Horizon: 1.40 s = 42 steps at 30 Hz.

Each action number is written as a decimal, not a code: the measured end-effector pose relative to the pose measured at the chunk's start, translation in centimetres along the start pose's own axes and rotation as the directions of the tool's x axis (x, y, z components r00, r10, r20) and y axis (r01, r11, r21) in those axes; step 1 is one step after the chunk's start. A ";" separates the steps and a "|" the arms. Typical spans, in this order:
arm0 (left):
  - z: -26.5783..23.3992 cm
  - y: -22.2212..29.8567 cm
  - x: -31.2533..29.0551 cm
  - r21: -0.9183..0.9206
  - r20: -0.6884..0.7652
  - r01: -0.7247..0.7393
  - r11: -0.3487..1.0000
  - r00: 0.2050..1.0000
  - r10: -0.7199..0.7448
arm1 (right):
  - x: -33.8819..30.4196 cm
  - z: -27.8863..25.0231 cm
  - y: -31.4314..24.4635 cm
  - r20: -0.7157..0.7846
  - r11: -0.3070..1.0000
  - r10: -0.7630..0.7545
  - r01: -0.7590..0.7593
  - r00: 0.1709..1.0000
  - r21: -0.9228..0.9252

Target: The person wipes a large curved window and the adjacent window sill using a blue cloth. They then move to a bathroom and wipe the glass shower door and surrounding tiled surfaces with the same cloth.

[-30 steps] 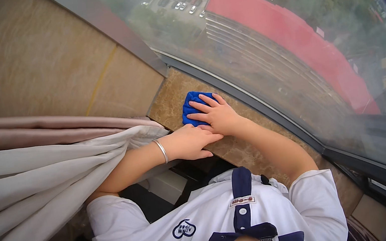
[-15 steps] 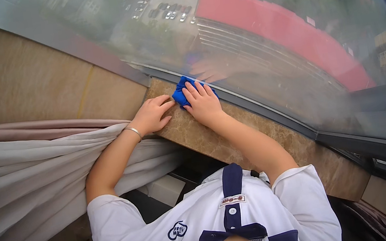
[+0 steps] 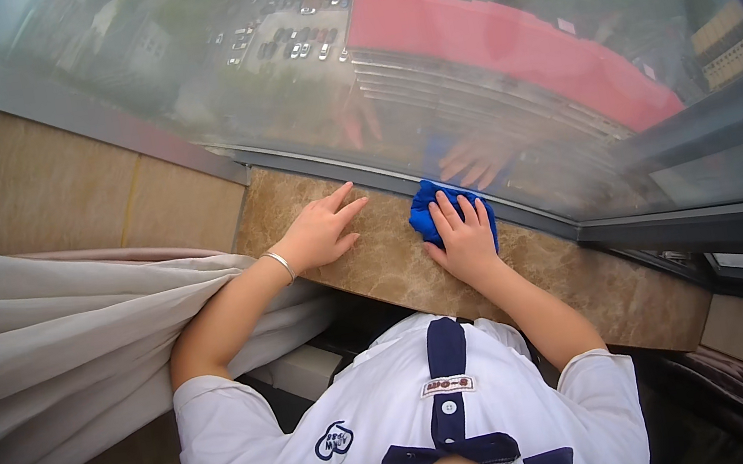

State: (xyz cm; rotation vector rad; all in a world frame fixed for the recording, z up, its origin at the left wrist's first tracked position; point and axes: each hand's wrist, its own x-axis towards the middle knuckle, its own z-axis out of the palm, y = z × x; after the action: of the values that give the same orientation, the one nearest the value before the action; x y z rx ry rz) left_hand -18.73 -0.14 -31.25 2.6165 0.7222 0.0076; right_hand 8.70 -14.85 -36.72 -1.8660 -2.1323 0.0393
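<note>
My right hand [image 3: 468,244] presses a crumpled blue cloth [image 3: 424,216] onto the brown marbled windowsill [image 3: 387,268], close to the grey window frame [image 3: 525,216]. Its fingers lie over the cloth, which bunches out around them. To the left, my left hand [image 3: 318,234] rests on the same sill with its fingers apart and nothing in them. A silver bangle [image 3: 281,266] circles that wrist. Both hands show as faint reflections in the window glass [image 3: 278,130].
A white curtain [image 3: 65,324] hangs gathered at the left, touching my left forearm. Beyond it stands a tan tiled wall [image 3: 32,174]. On the right, a dark window sash [image 3: 702,233] sits at an angle to the frame. Far below the glass lie a red roof and parked cars.
My right hand has slid right along the sill with the blue cloth. My left hand has moved slightly right and down, and the hands are now farther apart. The view has shifted a little.
</note>
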 end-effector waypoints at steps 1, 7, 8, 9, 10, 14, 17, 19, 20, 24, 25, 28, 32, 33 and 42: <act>0.2 0.5 0.5 -0.016 0.006 -0.005 1.000 1.000 0.005 | 0.3 -0.2 -0.2 0.003 1.000 -0.004 0.004 1.000 0.017; 2.1 2.6 1.8 -0.271 -0.037 0.126 0.954 0.989 -0.141 | 4.9 3.7 -2.8 -0.110 0.988 -0.100 0.112 0.989 0.103; 2.5 2.9 1.9 -0.387 -0.055 0.195 0.901 0.971 -0.234 | 5.7 4.0 -3.0 -0.143 0.979 -0.086 0.110 0.986 0.172; 2.8 2.8 2.0 -0.496 -0.050 0.231 0.837 0.955 -0.293 | 6.3 4.2 -3.1 -0.180 0.956 -0.051 0.101 0.982 0.276; 2.9 2.8 2.2 -0.600 -0.046 0.255 0.758 0.935 -0.351 | 6.4 4.2 -3.0 -0.210 0.918 -0.004 0.087 0.978 0.388; 2.0 5.0 2.4 -0.845 -0.158 0.100 0.526 0.892 -0.423 | 7.3 -1.9 -4.4 -0.334 0.778 0.104 0.133 0.937 0.614; 1.1 7.7 3.2 -0.929 -0.253 -0.102 0.355 0.877 -0.409 | 7.8 -5.6 -5.2 -0.324 0.674 0.041 0.213 0.945 0.707; 0.8 9.0 4.1 -0.969 -0.236 -0.167 0.182 0.843 -0.483 | 8.2 -7.4 -5.7 -0.296 0.593 -0.034 0.258 0.955 0.763; 0.0 9.4 4.9 -0.982 -0.186 -0.165 0.089 0.786 -0.590 | 8.4 -8.2 -5.8 -0.301 0.578 -0.066 0.282 0.951 0.765; -1.7 12.4 7.6 -0.915 -0.300 -0.393 0.089 0.519 -0.800 | 6.9 -10.1 -3.9 -0.423 0.756 -0.159 0.386 0.892 0.529; -2.9 13.4 7.8 -0.868 -0.372 -0.477 0.141 0.435 -0.820 | 6.7 -11.4 -3.5 -0.469 0.771 -0.186 0.424 0.863 0.475; -8.1 14.4 8.5 -0.723 -0.575 -0.609 0.326 0.269 -0.773 | 5.9 -15.0 -1.9 -0.583 0.827 -0.248 0.482 0.774 0.288; -15.6 16.7 10.3 -0.368 -0.924 -0.413 0.833 0.058 -0.379 | 5.8 -19.1 -0.7 -0.694 0.876 -0.262 0.467 0.671 0.122; -16.4 16.6 10.8 -0.089 -0.993 -0.197 0.976 0.091 -0.073 | 5.8 -19.6 -0.5 -0.704 0.885 -0.276 0.458 0.654 0.079; 0.8 14.6 15.0 0.272 -0.910 0.105 0.957 0.353 0.220 | 5.9 -20.5 1.1 -0.732 0.899 -0.398 0.395 0.553 -0.190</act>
State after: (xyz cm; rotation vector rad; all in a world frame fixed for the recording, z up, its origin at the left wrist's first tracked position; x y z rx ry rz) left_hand 1.49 -4.38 -27.71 2.7107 1.0087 1.7171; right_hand 14.20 -12.63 -16.20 -1.0208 -1.8277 -0.7284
